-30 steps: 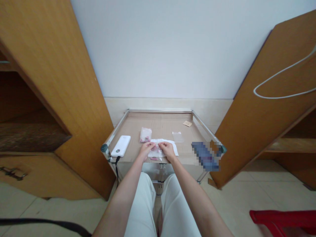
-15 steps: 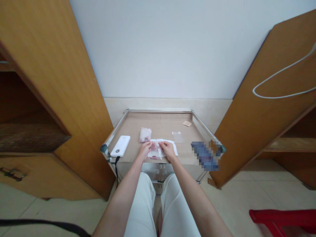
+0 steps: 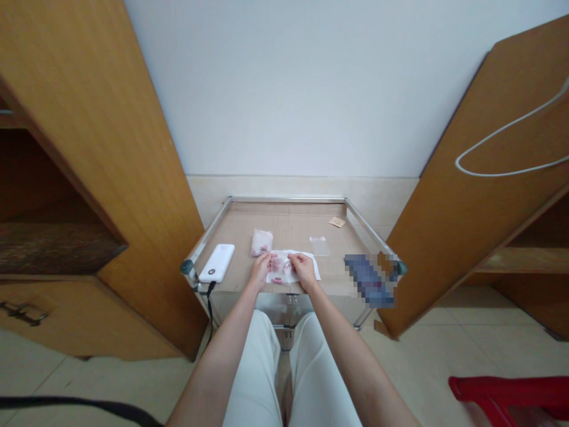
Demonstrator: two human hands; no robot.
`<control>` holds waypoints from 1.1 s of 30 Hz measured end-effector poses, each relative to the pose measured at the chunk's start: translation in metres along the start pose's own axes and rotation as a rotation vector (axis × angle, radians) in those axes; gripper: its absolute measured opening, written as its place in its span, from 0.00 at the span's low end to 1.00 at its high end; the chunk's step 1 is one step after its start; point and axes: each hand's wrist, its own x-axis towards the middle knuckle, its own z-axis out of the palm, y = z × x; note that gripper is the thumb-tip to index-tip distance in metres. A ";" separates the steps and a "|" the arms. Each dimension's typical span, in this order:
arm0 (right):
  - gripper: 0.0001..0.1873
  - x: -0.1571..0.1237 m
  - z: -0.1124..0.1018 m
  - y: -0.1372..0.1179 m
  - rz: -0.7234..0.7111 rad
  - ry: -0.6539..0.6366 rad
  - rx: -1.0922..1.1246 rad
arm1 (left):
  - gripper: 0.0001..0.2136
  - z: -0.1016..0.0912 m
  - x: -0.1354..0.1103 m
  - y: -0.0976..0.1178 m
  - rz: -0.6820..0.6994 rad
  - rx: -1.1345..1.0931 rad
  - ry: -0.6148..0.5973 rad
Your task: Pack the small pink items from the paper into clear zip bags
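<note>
Between my hands is a small clear plastic bag [image 3: 280,274] with pink-red pieces showing in it; what they are is too small to tell. My left hand [image 3: 261,270] pinches the bag's left upper edge. My right hand [image 3: 303,269] has its fingers closed on the right upper side. Beneath the bag lies a white sheet [image 3: 315,265], its right part showing past my right hand. Just beyond my left hand rests a filled clear packet [image 3: 262,243] with white and pink-red contents. A flat clear bag [image 3: 319,246] lies beyond my right hand.
The cardboard-covered table [image 3: 284,216] has a metal rim. A white power bank [image 3: 217,263] with a black cable lies at left. A small tan card [image 3: 336,222] is at back right, and a blurred-out dark item [image 3: 371,280] at right. Wooden cabinets [image 3: 151,178] flank the table.
The bag's lower edge has lifted and flattened slightly between my hands. My right hand has shifted a little to the right; the other things have stayed in place.
</note>
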 end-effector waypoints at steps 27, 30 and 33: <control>0.14 0.001 0.001 0.002 -0.038 0.160 0.116 | 0.34 0.020 -0.021 -0.026 0.696 1.182 -0.024; 0.15 0.000 0.002 -0.001 -0.003 0.133 0.190 | 0.35 0.018 -0.021 -0.020 0.700 1.204 0.007; 0.16 0.000 0.002 -0.002 0.025 0.110 0.250 | 0.35 0.018 -0.017 -0.006 0.710 1.217 0.098</control>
